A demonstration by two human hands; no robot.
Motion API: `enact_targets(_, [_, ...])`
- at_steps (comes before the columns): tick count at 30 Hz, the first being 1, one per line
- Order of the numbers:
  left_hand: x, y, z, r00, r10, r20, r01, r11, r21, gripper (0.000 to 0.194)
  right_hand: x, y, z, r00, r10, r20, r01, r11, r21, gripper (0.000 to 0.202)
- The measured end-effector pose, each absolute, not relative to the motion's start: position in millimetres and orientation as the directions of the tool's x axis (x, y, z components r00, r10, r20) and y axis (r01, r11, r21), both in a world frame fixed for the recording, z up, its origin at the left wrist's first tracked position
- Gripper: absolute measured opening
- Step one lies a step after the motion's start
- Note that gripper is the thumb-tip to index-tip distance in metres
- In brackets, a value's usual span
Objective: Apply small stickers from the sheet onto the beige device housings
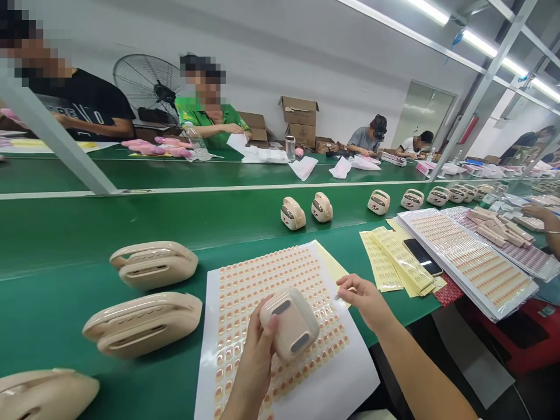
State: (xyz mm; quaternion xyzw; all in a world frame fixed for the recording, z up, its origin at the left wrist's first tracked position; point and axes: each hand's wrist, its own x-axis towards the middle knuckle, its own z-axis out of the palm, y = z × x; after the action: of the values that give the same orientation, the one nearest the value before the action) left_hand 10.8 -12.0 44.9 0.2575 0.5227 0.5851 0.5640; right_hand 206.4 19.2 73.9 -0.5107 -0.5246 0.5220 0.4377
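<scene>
My left hand (256, 356) grips a beige plastic device (289, 322) and holds it up over a white sticker sheet (245, 291) covered with rows of small orange labels. My right hand (365, 297) hovers at the sheet's right edge, fingers pinched together; something tiny may sit between the fingertips, too small to tell. Three more beige devices lie on the green belt to the left: one (154, 263) farthest, one (142, 324) in the middle, one (44, 394) at the bottom left corner.
A row of beige devices (293, 213) runs along the green conveyor (65, 233). Yellow backing sheets (394, 259), a phone (422, 256) and stacked sticker sheets (472, 262) lie to the right. Another person's hand (542, 219) works at far right. Several people sit across the belt.
</scene>
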Motion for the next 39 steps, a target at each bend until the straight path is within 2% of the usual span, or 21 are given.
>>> enact_targets(3, [9.7, -10.7, 50.0, -0.197, 0.946, -0.259, -0.302, 0.193, 0.934, 0.067, 171.3, 14.2, 83.8, -0.19, 0.978, -0.089, -0.018, -0.095, -0.995, 0.033])
enact_targets(7, [10.5, -11.9, 50.0, -0.228, 0.945, -0.233, -0.234, 0.179, 0.956, 0.068, 146.5, 14.0, 82.6, -0.171, 0.979, -0.11, 0.033, -0.106, -0.994, 0.023])
enact_targets(12, [13.3, -12.7, 49.0, -0.233, 0.946, -0.224, -0.242, 0.167, 0.956, 0.067, 142.9, 14.7, 83.4, -0.137, 0.981, -0.137, 0.1, -0.123, -0.987, 0.012])
enact_targets(22, [13.8, -12.9, 49.7, -0.237, 0.941, -0.24, -0.264, 0.175, 0.949, 0.067, 138.8, 13.8, 81.5, -0.082, 0.994, -0.069, 0.143, -0.057, -0.988, 0.01])
enact_targets(26, [14.3, -12.9, 48.8, -0.245, 0.94, -0.236, -0.27, 0.168, 0.948, 0.067, 136.0, 9.7, 78.1, -0.06, 0.997, 0.043, 0.196, 0.054, -0.979, 0.008])
enact_targets(32, [15.0, -13.6, 49.5, -0.263, 0.929, -0.261, -0.268, 0.189, 0.945, 0.065, 131.4, 2.2, 65.5, -0.009, 0.935, 0.353, 0.284, 0.341, -0.896, 0.01])
enact_targets(39, [15.3, -14.6, 53.4, -0.267, 0.928, -0.26, -0.256, 0.192, 0.947, 0.063, 132.1, 2.1, 61.3, -0.045, 0.9, 0.433, 0.315, 0.424, -0.849, 0.008])
